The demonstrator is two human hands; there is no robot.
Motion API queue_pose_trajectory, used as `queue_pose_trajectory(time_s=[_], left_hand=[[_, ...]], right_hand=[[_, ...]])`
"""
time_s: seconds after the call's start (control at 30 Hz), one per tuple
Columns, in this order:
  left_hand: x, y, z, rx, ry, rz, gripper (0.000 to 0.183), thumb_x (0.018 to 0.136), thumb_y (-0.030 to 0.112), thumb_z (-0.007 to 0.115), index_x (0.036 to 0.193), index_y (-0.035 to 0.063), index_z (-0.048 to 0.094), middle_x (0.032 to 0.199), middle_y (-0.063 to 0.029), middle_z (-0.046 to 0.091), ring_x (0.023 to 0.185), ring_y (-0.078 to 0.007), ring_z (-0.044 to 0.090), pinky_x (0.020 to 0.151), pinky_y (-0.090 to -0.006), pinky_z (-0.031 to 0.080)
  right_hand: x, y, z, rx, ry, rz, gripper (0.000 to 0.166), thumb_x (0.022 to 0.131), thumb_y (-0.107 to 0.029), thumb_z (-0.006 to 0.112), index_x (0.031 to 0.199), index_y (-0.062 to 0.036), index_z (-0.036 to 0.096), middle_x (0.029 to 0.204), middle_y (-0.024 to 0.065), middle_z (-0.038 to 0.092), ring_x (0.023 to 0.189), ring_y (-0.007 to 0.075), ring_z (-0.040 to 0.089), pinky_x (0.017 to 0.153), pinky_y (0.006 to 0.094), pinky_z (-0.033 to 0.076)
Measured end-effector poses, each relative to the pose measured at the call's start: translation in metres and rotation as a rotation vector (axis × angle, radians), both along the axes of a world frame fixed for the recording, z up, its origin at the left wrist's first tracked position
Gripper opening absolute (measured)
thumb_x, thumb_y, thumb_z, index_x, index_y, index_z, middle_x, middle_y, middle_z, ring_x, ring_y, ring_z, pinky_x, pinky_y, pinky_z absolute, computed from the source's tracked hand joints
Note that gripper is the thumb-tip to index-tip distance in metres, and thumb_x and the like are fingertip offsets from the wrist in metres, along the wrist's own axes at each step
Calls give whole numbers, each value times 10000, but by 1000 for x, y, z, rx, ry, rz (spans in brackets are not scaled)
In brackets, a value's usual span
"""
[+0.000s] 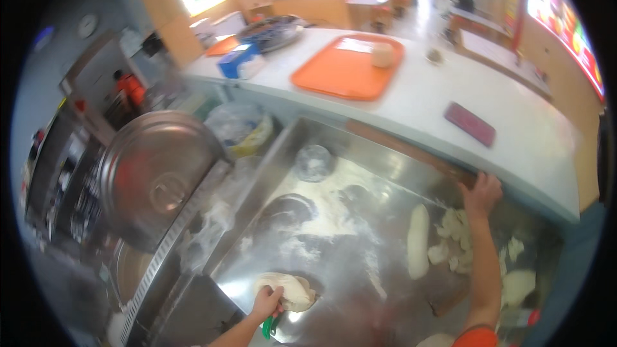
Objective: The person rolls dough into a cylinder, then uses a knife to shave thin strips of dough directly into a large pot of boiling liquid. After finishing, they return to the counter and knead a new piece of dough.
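Observation:
My left hand [268, 301] is at the near left edge of the floured steel work surface [337, 270], its fingers on a flat, folded piece of dough [294, 291]. A green handle [268, 327] shows just below that hand; what it belongs to is hidden. My right hand [482, 192] reaches to the far right, its fingers at the end of a long brown wooden piece [409, 147] lying along the rear rim. Left of my right forearm lies a long roll of dough [418, 241], beside several torn dough pieces [455, 236]. A round metal bowl [314, 163] with flour stands at the back.
Behind is a white counter [424, 91] with an orange tray [347, 70], a dark red phone [470, 123] and a blue box [238, 60]. A large round metal lid [161, 178] stands at left. A person in orange [130, 89] is far off at left.

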State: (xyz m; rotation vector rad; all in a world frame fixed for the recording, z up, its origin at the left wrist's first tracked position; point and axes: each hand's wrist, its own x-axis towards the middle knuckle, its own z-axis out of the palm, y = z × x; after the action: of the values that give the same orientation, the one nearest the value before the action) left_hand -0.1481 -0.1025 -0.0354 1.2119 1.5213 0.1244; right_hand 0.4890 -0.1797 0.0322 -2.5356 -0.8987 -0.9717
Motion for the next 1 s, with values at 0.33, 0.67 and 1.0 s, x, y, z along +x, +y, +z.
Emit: queue_pose_trajectory(time_s=[0.33,0.67,1.0], left_hand=[[-12,-12,11,-61,-318,1,493,997,340,607,1300,-37,511,798,-115,685,556,-178,655,505,-293,520],[-17,-101,65,-65,-970,-203,468,990,112,572,1433,9,463,1112,-112,664,1028,-209,669,891,-331,539],[-197,-100,39,953,-156,-803,411,876,40,585,1286,38,605,1235,-125,616,1222,-325,573,922,-410,551]], right_hand=[[-193,-81,-44,111,607,618,108,876,-94,624,935,-7,652,822,184,623,821,381,628,740,452,504],[-524,-171,-40,587,2445,676,292,961,-196,684,1185,-18,628,1062,80,666,846,173,640,732,309,524],[-638,-83,-17,-294,2327,729,202,991,-207,609,1048,-19,657,827,48,626,592,71,489,491,226,336]])
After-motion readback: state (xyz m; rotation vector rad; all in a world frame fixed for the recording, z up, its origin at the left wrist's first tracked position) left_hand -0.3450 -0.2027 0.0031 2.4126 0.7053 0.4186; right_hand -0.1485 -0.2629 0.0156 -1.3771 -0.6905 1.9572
